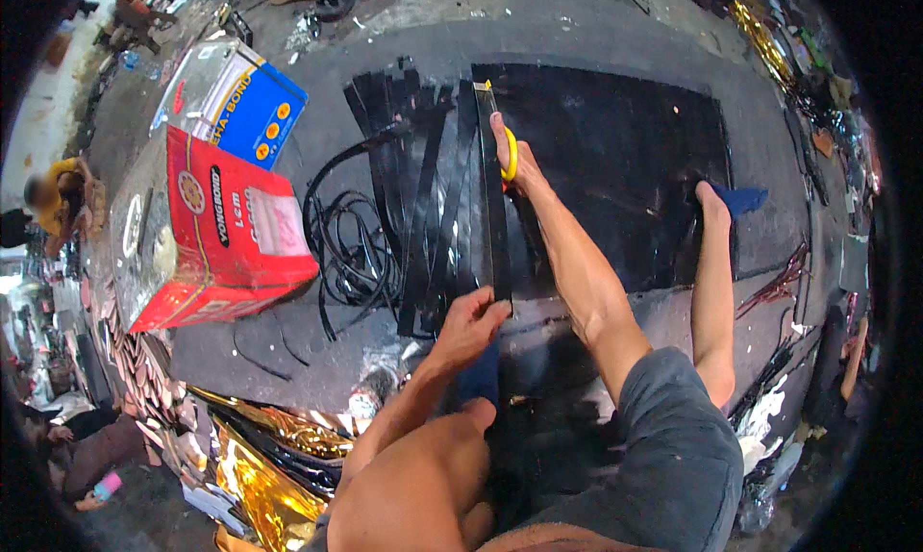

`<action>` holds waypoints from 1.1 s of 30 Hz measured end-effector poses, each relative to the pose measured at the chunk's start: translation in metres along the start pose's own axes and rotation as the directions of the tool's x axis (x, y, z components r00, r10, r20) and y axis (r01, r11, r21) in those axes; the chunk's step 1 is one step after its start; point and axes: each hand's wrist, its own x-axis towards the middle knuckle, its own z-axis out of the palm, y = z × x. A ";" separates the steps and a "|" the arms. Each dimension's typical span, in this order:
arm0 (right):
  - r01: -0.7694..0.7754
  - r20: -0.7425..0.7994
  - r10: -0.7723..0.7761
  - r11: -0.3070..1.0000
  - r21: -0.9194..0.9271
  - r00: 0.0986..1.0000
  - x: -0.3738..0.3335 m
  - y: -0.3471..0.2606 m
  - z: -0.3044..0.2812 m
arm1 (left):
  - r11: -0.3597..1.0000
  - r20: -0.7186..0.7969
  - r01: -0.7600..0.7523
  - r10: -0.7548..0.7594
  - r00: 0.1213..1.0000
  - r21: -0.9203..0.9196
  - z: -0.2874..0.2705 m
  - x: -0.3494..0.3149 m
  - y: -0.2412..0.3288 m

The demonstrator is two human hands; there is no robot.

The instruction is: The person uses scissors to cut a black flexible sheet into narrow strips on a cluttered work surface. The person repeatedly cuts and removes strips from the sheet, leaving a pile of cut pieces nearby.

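My right hand (523, 170) grips yellow-handled scissors (511, 152) at the far left corner of a large black sheet (615, 167). The blades point away from me, along a long narrow black strip (491, 206) at the sheet's left side. Near me, my left hand (471, 325) is closed, its thumb and fingers pinched on the strip's near end. More black strips (423, 196) lie in an overlapping pile left of it. Whether the narrow strip is fully apart from the sheet I cannot tell.
Beside the pile lies a tangle of thin black strips (356, 249). A red tin (240, 235) and a blue-and-white tin (236, 105) stand at the left. Gold foil sheets (260, 475) lie at lower left. A blue-socked foot (738, 200) rests by the sheet's right edge. Another person (65, 201) sits far left.
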 end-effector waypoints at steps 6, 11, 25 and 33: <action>0.119 -0.046 -0.119 0.993 -0.009 0.992 0.063 -0.053 -0.004 | 0.993 0.007 0.025 -0.024 1.000 -0.114 0.001 -0.028 0.038; 0.043 0.062 -0.049 0.994 0.095 0.997 0.084 -0.081 -0.009 | 0.997 -0.127 0.064 -0.070 0.989 -0.052 -0.028 -0.021 -0.003; -0.007 0.112 -0.013 0.985 0.174 0.994 0.059 -0.091 -0.045 | 0.477 -0.473 0.241 0.455 0.755 0.845 -0.040 -0.021 -0.007; 0.013 0.213 -0.104 0.921 0.388 0.971 -0.106 0.061 -0.086 | 0.967 -0.303 -0.039 0.118 0.946 0.253 0.004 0.088 -0.077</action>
